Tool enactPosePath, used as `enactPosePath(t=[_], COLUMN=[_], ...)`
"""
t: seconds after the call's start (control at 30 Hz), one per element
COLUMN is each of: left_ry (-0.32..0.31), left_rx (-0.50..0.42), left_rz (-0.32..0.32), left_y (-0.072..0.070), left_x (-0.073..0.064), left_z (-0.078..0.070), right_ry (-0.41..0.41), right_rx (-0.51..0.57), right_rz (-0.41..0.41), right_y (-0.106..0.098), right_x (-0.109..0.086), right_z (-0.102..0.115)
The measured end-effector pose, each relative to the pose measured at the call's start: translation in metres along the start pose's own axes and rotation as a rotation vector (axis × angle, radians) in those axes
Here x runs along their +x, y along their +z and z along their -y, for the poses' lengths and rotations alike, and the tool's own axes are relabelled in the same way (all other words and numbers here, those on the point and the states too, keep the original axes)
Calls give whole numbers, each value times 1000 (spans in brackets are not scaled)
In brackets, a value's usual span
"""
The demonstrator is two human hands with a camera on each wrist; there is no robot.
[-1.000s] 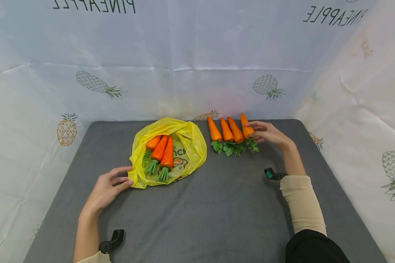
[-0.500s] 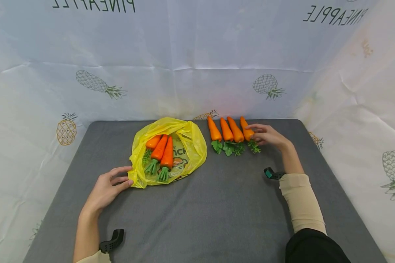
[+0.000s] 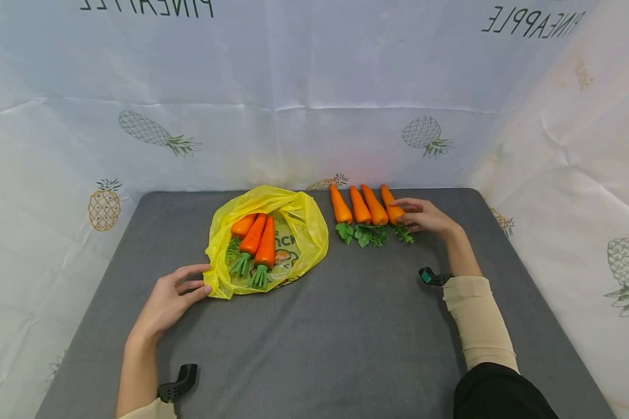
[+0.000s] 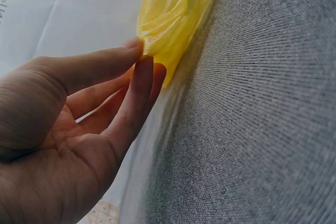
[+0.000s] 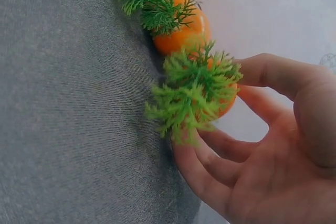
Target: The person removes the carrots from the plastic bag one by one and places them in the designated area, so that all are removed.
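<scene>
My left hand (image 3: 169,299) pinches the near left edge of a yellow plastic bag (image 3: 320,233) between thumb and fingertips; the left wrist view shows the pinched film (image 4: 173,19) up close. Inside the open bag lie three orange carrots (image 3: 265,247) with green tops. At the right end of a row, my right hand (image 3: 424,216) holds a carrot (image 3: 391,205) with feathery greens, thumb on one side and fingers on the other. In the right wrist view its leafy top (image 5: 194,93) hides much of the orange body.
Several carrots make up the row at the table's back edge, including a leafy-topped one (image 3: 340,205) at its left end. Grey cloth covers the table (image 3: 314,343). A white pineapple-print curtain (image 3: 314,139) hangs behind and at the sides.
My right hand has lowered the end carrot, its tip coming down level with the others in the row. My left hand and the bag have stayed in place.
</scene>
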State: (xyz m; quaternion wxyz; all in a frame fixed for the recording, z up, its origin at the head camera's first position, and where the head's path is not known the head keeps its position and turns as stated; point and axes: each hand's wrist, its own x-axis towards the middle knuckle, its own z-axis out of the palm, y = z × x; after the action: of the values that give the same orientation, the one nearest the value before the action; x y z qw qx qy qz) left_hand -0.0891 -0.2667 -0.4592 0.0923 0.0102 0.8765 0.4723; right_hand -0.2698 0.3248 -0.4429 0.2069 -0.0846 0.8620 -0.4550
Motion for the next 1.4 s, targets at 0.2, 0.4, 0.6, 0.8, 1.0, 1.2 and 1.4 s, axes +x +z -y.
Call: enactPosePath(t=[0.2,0.4,0.6,0.8,1.0,1.2,1.4], left_ry=[-5,-14,-5,3,3,4,18], left_rx=[21,31,31,14,10,14,4], left_rz=[-9,-13,-13,-9,-9,-10,-6], left_y=[0,1,1,-1,-1,0,-1], left_x=[1,2,2,0,-1,0,-2], left_z=[1,3,4,1,-1,0,-2], right_ry=[-24,-50,-94,-86,-60,-97,-187], right_rx=[-13,-40,-59,-73,-89,-93,-130], right_rz=[20,36,41,12,-23,-82,-107], right_y=[4,5,5,4,3,4,11], right_x=[-8,-12,-11,-13,-18,-17,-8], right_z=[20,30,28,31,43,52,53])
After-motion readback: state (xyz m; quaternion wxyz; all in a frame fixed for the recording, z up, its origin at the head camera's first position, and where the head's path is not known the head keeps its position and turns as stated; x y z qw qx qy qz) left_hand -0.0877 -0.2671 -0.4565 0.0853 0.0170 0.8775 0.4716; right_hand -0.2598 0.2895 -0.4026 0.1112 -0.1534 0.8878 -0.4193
